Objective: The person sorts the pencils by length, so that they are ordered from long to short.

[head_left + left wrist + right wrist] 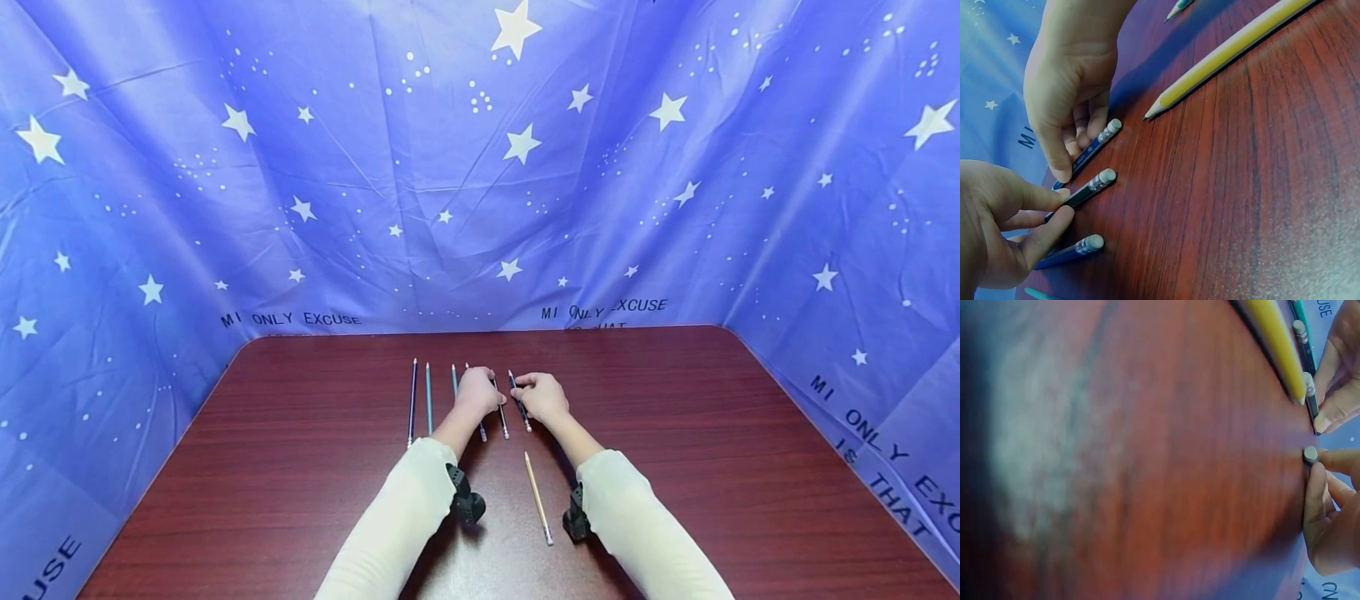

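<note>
Several pencils lie roughly side by side on the table, erasers toward me. My left hand pinches a dark pencil between thumb and finger; its white eraser end shows in the left wrist view. Just to the right, my right hand holds a dark blue pencil with thumb and fingers along its side. Left of both, another blue pencil is partly hidden by the left hand in the head view. Nearer to me, a yellow pencil lies apart, tip pointing away.
Farther left are a dark blue pencil, a teal pencil and another teal pencil. A green pencil tip shows at the top of the left wrist view. Star-printed blue cloth surrounds the brown table.
</note>
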The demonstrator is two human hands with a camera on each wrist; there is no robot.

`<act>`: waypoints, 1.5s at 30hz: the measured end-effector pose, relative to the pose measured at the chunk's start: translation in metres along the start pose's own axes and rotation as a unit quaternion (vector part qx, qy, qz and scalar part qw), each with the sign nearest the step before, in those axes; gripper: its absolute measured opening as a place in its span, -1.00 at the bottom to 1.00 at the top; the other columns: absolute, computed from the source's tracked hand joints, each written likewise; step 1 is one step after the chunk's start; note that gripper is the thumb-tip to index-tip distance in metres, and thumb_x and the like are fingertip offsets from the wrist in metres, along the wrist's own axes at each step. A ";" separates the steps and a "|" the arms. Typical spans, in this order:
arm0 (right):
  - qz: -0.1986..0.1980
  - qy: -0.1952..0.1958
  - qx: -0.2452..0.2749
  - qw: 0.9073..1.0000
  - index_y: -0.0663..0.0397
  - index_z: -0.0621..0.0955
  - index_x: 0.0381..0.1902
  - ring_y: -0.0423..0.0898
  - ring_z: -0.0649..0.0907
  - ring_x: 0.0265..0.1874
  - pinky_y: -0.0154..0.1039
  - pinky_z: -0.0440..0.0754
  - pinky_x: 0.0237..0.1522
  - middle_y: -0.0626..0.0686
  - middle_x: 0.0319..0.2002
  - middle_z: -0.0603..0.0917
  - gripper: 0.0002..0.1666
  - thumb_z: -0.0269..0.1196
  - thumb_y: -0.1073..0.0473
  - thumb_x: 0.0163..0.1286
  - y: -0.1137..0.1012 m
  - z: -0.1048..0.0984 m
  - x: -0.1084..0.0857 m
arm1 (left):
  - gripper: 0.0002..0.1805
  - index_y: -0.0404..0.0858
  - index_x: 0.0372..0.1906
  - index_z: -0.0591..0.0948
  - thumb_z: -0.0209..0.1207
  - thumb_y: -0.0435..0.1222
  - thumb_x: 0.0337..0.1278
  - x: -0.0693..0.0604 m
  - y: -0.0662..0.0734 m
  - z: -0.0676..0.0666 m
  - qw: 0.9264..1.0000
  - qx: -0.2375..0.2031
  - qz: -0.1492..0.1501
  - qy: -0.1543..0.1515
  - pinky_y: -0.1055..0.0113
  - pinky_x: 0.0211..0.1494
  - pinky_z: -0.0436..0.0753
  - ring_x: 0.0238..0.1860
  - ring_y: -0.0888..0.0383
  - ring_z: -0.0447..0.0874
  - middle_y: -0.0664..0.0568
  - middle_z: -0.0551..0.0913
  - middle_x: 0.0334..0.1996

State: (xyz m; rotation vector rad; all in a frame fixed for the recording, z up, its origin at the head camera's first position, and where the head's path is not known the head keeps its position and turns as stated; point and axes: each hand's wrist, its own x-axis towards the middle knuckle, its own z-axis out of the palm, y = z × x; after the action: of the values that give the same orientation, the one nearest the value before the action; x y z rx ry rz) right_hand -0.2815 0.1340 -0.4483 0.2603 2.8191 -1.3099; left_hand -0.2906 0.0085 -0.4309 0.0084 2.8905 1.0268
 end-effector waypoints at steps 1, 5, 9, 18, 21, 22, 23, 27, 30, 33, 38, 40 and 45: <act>-0.001 0.002 -0.004 1.000 0.02 0.68 -0.11 -0.26 0.53 -0.75 -0.34 0.44 -0.59 -0.06 -0.47 0.69 -0.72 0.29 0.12 0.21 0.000 0.000 0.000 | -0.49 -0.33 0.02 0.59 0.40 -0.30 -0.16 0.000 0.000 0.000 1.000 0.000 0.000 0.000 0.23 -0.01 0.64 -0.06 0.00 0.60 -0.13 0.66 -0.08; 0.000 0.002 -0.006 1.000 0.01 0.68 -0.11 -0.26 0.52 -0.76 -0.33 0.42 -0.58 -0.07 -0.48 0.68 -0.72 0.29 0.11 0.21 0.000 -0.001 -0.001 | -0.50 -0.33 0.01 0.59 0.40 -0.31 -0.17 -0.001 0.001 0.000 1.000 -0.008 -0.003 -0.003 0.25 -0.09 0.65 -0.14 0.01 0.61 -0.12 0.67 -0.13; -0.002 0.000 0.003 1.000 0.02 0.68 -0.11 -0.25 0.52 -0.79 -0.34 0.45 -0.62 -0.04 -0.46 0.70 -0.70 0.29 0.09 0.20 0.000 -0.001 0.001 | -0.50 -0.34 0.00 0.59 0.40 -0.32 -0.17 -0.002 0.001 -0.001 1.000 -0.025 -0.010 -0.003 0.30 -0.19 0.66 -0.23 0.03 0.63 -0.13 0.68 -0.20; -0.006 -0.020 0.118 0.993 0.26 0.63 -0.07 -0.23 0.49 -0.72 -0.36 0.60 -0.69 0.06 -0.50 0.63 -0.67 0.27 0.25 0.20 0.003 -0.005 0.001 | -0.52 -0.36 0.00 0.58 0.38 -0.30 -0.11 -0.008 0.007 -0.006 0.998 -0.056 0.005 0.002 0.40 -0.40 0.61 -0.55 0.11 0.66 -0.09 0.69 -0.41; -0.004 -0.023 0.129 0.991 0.28 0.61 -0.06 -0.20 0.50 -0.70 -0.33 0.62 -0.68 0.11 -0.47 0.64 -0.66 0.26 0.26 0.20 0.003 -0.009 0.000 | -0.52 -0.34 0.00 0.58 0.38 -0.25 -0.10 -0.010 0.010 -0.007 0.999 -0.048 0.016 0.005 0.35 -0.30 0.62 -0.45 0.10 0.67 -0.08 0.70 -0.36; -0.005 -0.025 0.130 0.991 0.29 0.61 -0.05 -0.19 0.51 -0.69 -0.32 0.63 -0.67 0.13 -0.46 0.65 -0.66 0.25 0.26 0.20 0.003 -0.011 -0.001 | -0.51 -0.33 -0.01 0.58 0.38 -0.23 -0.10 -0.011 0.010 -0.008 0.999 -0.048 0.018 0.004 0.33 -0.27 0.62 -0.41 0.10 0.66 -0.07 0.69 -0.33; -0.004 -0.025 0.131 0.991 0.29 0.61 -0.05 -0.18 0.52 -0.69 -0.31 0.64 -0.66 0.15 -0.44 0.66 -0.65 0.25 0.26 0.20 0.002 -0.014 -0.001 | -0.51 -0.33 -0.01 0.58 0.38 -0.21 -0.10 -0.011 0.011 -0.009 0.999 -0.050 0.021 0.002 0.31 -0.24 0.62 -0.37 0.09 0.65 -0.07 0.69 -0.30; -0.014 -0.031 0.123 0.992 0.31 0.60 -0.05 -0.15 0.56 -0.65 -0.28 0.67 -0.62 0.19 -0.38 0.68 -0.64 0.25 0.25 0.20 0.000 -0.023 -0.006 | -0.48 -0.33 -0.03 0.58 0.38 -0.14 -0.11 -0.014 0.011 -0.010 0.997 -0.069 0.030 -0.005 0.36 -0.35 0.59 -0.43 0.15 0.60 -0.05 0.66 -0.30; -0.019 -0.035 0.109 0.993 0.31 0.59 -0.05 -0.13 0.59 -0.61 -0.27 0.69 -0.59 0.15 -0.39 0.68 -0.64 0.25 0.25 0.20 -0.003 -0.031 -0.010 | -0.47 -0.36 -0.04 0.58 0.39 -0.14 -0.12 -0.017 0.009 -0.012 0.994 -0.102 0.032 -0.012 0.43 -0.50 0.55 -0.59 0.20 0.55 -0.06 0.64 -0.34; -0.024 -0.044 0.103 0.993 0.30 0.58 -0.04 -0.13 0.61 -0.58 -0.24 0.71 -0.54 0.13 -0.40 0.66 -0.63 0.26 0.25 0.20 -0.003 -0.039 -0.013 | -0.48 -0.37 -0.04 0.57 0.39 -0.15 -0.11 -0.020 0.005 -0.013 0.991 -0.126 0.029 -0.019 0.45 -0.58 0.52 -0.67 0.23 0.50 -0.05 0.61 -0.36; -0.043 -0.052 0.085 0.994 0.29 0.57 0.00 -0.08 0.63 -0.53 -0.23 0.72 -0.51 0.16 -0.34 0.67 -0.61 0.27 0.24 0.21 -0.001 -0.052 -0.017 | -0.51 -0.37 -0.07 0.58 0.39 -0.17 -0.11 -0.031 0.007 -0.017 0.990 -0.138 0.033 -0.026 0.46 -0.58 0.52 -0.67 0.24 0.51 -0.03 0.60 -0.36; -0.052 -0.055 0.076 0.994 0.31 0.56 0.01 -0.07 0.64 -0.51 -0.24 0.71 -0.52 0.16 -0.32 0.67 -0.60 0.26 0.24 0.22 0.000 -0.057 -0.020 | -0.53 -0.37 -0.09 0.58 0.39 -0.19 -0.11 -0.037 0.009 -0.020 0.988 -0.146 0.039 -0.032 0.47 -0.60 0.53 -0.67 0.21 0.54 -0.04 0.60 -0.37; -0.062 -0.065 0.053 0.995 0.32 0.55 0.01 -0.06 0.64 -0.49 -0.23 0.72 -0.49 0.15 -0.33 0.67 -0.59 0.25 0.24 0.22 0.003 -0.070 -0.030 | -0.56 -0.37 -0.11 0.58 0.38 -0.22 -0.10 -0.050 0.009 -0.021 0.983 -0.169 0.047 -0.055 0.46 -0.65 0.54 -0.60 0.09 0.62 -0.03 0.57 -0.37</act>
State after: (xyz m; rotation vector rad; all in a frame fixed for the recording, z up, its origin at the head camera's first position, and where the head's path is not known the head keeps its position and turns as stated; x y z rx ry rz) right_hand -0.2484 0.1850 -0.4026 -0.0004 2.7006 -1.4468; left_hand -0.2423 0.0007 -0.4054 0.1779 2.6035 1.4698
